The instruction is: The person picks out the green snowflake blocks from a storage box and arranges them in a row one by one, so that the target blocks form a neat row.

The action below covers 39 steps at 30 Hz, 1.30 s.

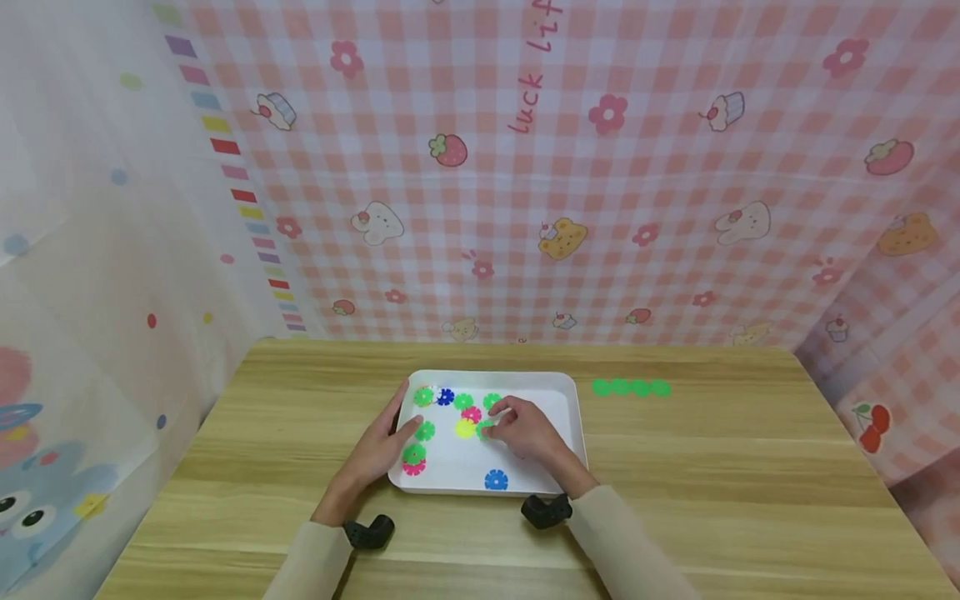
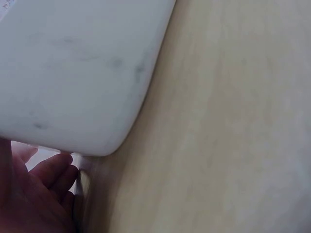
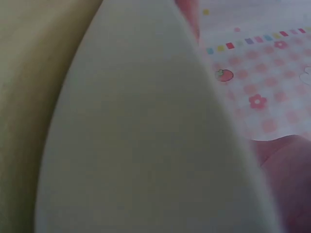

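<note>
A shallow white tray (image 1: 536, 467) holds several notched plastic discs, the snowflake-shaped building kind. My left hand (image 1: 378, 446) grips the tray's left side, thumb over the rim and fingers outside; in the left wrist view that hand (image 2: 41, 194) shows beside the tray wall (image 2: 73, 97). Over the middle of the tray, my right hand (image 1: 525, 427) pinches a green snowflake disc (image 1: 483, 431) between thumb and fingers. Just left of it lie a yellow disc (image 1: 465, 428) and a pink disc (image 1: 471, 413). In the right wrist view, the tray wall (image 3: 141, 126) hides most of the fingers.
Along the tray's left side lie green discs (image 1: 425, 431), with a dark blue disc (image 1: 446, 397) near the back. A blue disc (image 1: 496, 480) sits by the front rim. Right of the tray, several green discs (image 1: 630, 387) form a row on the wooden table (image 1: 712, 467).
</note>
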Motion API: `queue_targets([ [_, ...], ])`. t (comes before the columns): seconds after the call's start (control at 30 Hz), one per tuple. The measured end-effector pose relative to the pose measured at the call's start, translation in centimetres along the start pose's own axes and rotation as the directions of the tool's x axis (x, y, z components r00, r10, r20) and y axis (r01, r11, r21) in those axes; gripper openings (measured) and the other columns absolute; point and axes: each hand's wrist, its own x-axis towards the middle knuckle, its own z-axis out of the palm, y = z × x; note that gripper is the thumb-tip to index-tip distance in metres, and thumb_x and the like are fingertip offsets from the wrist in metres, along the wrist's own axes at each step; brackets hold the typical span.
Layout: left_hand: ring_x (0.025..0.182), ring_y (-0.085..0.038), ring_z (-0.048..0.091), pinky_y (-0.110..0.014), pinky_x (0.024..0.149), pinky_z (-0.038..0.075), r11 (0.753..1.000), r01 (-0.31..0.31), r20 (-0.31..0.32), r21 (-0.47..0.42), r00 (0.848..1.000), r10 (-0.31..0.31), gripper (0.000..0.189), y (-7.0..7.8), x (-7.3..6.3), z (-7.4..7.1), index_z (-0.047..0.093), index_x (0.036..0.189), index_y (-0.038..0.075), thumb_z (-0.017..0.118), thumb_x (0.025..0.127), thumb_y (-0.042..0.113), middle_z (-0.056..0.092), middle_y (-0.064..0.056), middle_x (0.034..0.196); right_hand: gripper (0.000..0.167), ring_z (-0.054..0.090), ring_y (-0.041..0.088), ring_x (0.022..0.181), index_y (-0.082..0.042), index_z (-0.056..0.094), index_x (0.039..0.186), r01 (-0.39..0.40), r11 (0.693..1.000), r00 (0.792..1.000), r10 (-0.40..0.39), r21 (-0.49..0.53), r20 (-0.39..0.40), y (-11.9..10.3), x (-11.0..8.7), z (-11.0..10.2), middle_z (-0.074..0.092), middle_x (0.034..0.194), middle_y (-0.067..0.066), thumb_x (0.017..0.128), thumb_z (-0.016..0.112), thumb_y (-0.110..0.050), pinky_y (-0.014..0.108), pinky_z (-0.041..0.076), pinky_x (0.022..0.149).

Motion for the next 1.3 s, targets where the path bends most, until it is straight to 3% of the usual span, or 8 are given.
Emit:
queue_targets([
  [0.47,0.153,-0.026,0.005,-0.050,0.123,0.007,1.000,-0.008,-0.002,-0.003,1.000,0.008,0.069,0.4,0.3,-0.1,0.010,0.161,0.030,0.049,0.105,0.034,0.009,-0.003,0.167,0.026,0.047,0.017,0.067,-0.011,0.068,0.107,0.079,0.997,0.995,-0.080,-0.017,-0.053,0.6,0.5,0.4,0.055,0.076,0.002,0.084,0.078,-0.018,0.026,0.037,0.060],
  [0.73,0.153,-0.026,0.004,-0.050,0.123,0.006,1.000,-0.005,0.005,-0.014,1.000,0.005,0.069,0.5,-0.1,-0.2,0.009,0.161,0.029,0.049,0.105,0.034,0.008,-0.003,0.167,0.023,0.048,0.018,0.071,-0.012,0.072,0.106,0.065,0.996,0.996,-0.069,-0.066,-0.063,0.4,0.4,0.8,0.056,0.076,0.002,0.085,0.079,-0.017,0.028,0.037,0.064],
  [1.0,0.153,-0.029,0.003,-0.051,0.123,0.006,0.999,0.040,0.037,-0.031,0.999,-0.039,0.069,2.8,-1.1,-0.4,0.007,0.161,0.019,0.048,0.106,0.024,0.006,-0.008,0.167,0.021,0.048,0.018,0.068,-0.010,0.073,0.103,0.066,0.996,0.996,-0.070,-0.067,-0.059,0.6,0.3,1.1,0.055,0.073,0.002,0.084,0.079,-0.015,0.028,0.037,0.061],
  [1.3,0.153,-0.026,0.004,-0.050,0.124,0.006,1.000,0.012,0.010,-0.018,1.000,-0.012,0.070,0.4,-0.1,0.0,0.008,0.161,0.026,0.049,0.105,0.031,0.007,-0.003,0.167,0.023,0.048,0.017,0.070,-0.010,0.069,0.101,0.069,0.994,0.996,-0.073,-0.085,-0.053,0.8,0.4,1.1,0.054,0.076,0.002,0.082,0.081,-0.014,0.027,0.037,0.062],
])
